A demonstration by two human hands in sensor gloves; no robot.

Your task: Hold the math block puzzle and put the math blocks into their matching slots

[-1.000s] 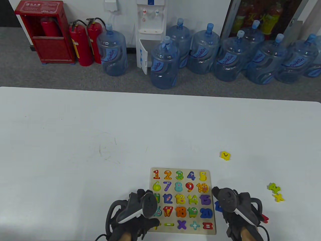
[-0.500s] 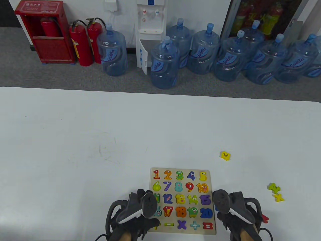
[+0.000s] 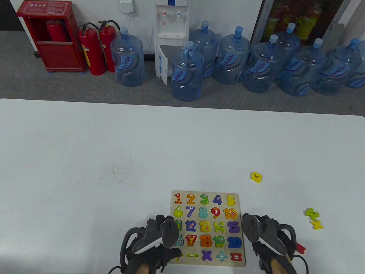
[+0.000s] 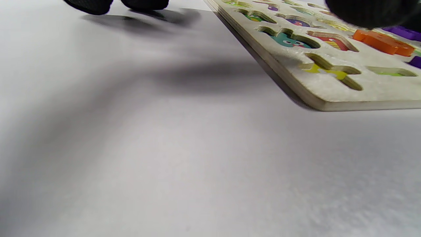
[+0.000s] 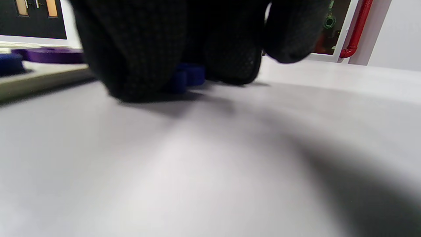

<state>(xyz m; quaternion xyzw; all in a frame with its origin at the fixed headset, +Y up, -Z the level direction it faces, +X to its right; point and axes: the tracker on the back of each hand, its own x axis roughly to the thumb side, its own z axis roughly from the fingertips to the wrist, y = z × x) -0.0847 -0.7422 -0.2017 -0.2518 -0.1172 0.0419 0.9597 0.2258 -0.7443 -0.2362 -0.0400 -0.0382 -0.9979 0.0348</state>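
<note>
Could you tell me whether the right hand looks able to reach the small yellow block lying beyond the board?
Probably yes: bare white table lies between the right hand and the small yellow block.

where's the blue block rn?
Right wrist view: the blue block lies on the table between the right hand fingers, just right of the puzzle board. The table view hides it under that hand.

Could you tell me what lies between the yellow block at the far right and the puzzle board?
In the table view, only bare white table lies between the yellow block and the puzzle board.
</note>
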